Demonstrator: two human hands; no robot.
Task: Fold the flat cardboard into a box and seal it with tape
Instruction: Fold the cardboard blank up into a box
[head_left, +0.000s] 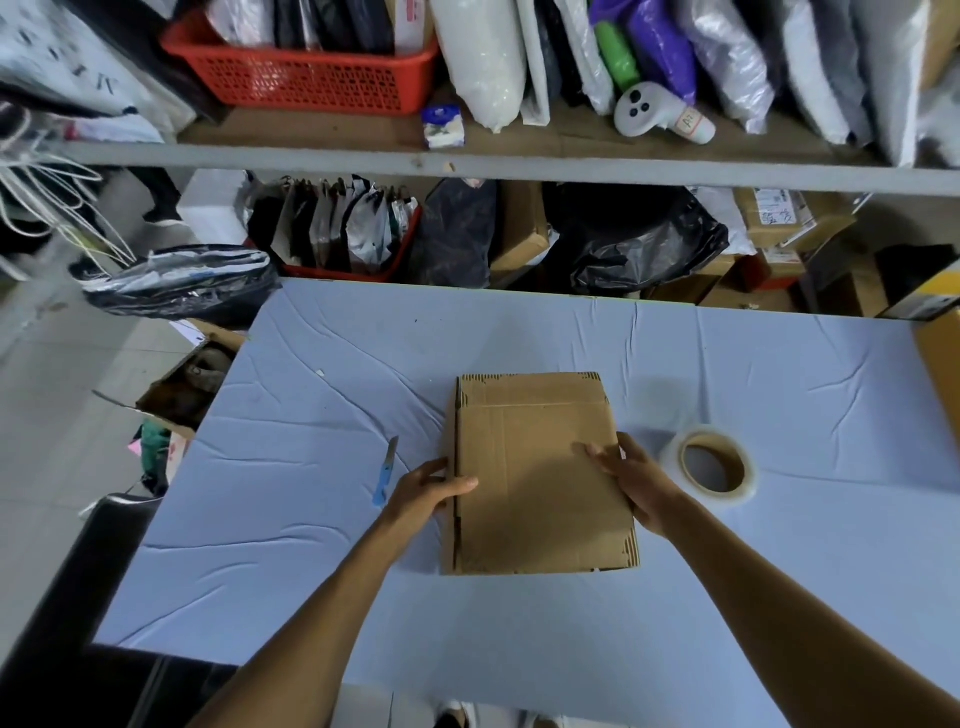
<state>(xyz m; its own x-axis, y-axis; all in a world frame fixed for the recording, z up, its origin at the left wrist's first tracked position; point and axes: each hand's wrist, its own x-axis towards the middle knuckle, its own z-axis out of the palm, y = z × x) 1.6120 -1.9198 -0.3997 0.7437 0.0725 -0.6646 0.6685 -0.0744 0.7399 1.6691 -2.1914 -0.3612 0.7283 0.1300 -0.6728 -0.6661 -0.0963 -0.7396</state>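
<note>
A brown cardboard box (535, 473), folded up, stands in the middle of the blue-covered table (311, 545) with a broad face turned upward. My left hand (423, 493) grips its left edge, thumb over the top face and fingers down the side. My right hand (631, 480) holds the right edge, with its fingers lying over the top face. A roll of clear tape (714, 462) lies flat on the cloth just right of my right hand. A small blue-handled knife (385, 473) lies on the cloth left of my left hand.
Shelves behind the table hold a red basket (301, 73), packed bags and a white controller (660, 114). Black bags and cartons fill the lower shelf. An open carton (182, 384) stands on the floor at the table's left. A yellow box (943, 364) sits at the right edge.
</note>
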